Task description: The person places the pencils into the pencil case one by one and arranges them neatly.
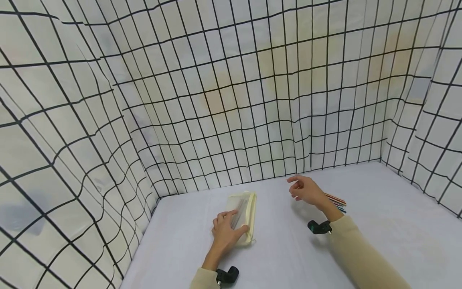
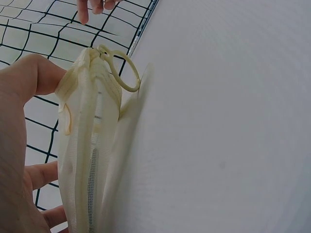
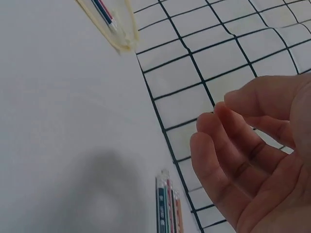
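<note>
A pale yellow, see-through zippered pencil case (image 1: 250, 212) lies on the white table, with a ring at its zip end in the left wrist view. My left hand (image 1: 225, 233) holds it, thumb near the zip edge and fingers over the other side. Slim dark blue and red sticks (image 3: 103, 10) show inside the case in the right wrist view. My right hand (image 1: 304, 190) hovers above the table with loosely bent fingers and nothing in them. Beside and beneath the right wrist lies a bundle of several coloured pens or pencils (image 1: 337, 201), partly hidden by the hand.
A white cloth covers the table (image 1: 281, 257). Black-grid netting over white sheeting (image 1: 231, 100) rises along the back and both sides. Each wrist wears a small black camera, the left one (image 1: 228, 275) close above the table and the right one (image 1: 318, 227) higher.
</note>
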Tool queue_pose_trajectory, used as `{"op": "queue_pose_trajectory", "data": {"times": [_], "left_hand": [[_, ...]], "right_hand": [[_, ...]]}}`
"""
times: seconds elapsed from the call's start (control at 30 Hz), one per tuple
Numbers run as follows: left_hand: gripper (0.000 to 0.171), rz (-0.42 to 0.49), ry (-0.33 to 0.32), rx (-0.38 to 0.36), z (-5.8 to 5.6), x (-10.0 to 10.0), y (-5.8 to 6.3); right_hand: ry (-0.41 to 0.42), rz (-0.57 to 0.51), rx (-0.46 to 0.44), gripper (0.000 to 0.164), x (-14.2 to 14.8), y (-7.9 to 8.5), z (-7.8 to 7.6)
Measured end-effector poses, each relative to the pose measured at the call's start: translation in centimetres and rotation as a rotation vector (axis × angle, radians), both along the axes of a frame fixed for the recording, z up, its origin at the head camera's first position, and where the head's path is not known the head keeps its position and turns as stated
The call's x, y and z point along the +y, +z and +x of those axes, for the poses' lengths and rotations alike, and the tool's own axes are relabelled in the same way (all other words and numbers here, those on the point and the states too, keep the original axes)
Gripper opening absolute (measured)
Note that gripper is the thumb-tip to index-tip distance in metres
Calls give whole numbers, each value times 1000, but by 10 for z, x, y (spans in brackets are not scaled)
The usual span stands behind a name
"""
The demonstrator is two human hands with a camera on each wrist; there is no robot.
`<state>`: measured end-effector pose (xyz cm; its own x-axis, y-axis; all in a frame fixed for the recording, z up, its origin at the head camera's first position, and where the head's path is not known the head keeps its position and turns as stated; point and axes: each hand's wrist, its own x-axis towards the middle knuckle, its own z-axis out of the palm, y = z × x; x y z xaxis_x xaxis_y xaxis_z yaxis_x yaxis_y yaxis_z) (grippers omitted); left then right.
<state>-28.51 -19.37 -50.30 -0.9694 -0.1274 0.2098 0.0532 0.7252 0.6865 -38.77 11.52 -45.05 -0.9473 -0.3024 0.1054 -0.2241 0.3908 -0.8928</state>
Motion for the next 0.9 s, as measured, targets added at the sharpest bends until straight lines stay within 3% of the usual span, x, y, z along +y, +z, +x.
{"op": "queue_pose_trajectory", "data": {"times": [0.2,0.47,0.9], "left_hand": [[72,-9,1,-3,0,0,1],[71,-10,-3,-3,0,1,-1],[72,-6,-5,0,0,0,0]], "right_hand": [[5,83,84,41,26,1,-2],[-74,273,186,42,54,-1,-5],[-76,385,142,41,69,-12,-9]]}}
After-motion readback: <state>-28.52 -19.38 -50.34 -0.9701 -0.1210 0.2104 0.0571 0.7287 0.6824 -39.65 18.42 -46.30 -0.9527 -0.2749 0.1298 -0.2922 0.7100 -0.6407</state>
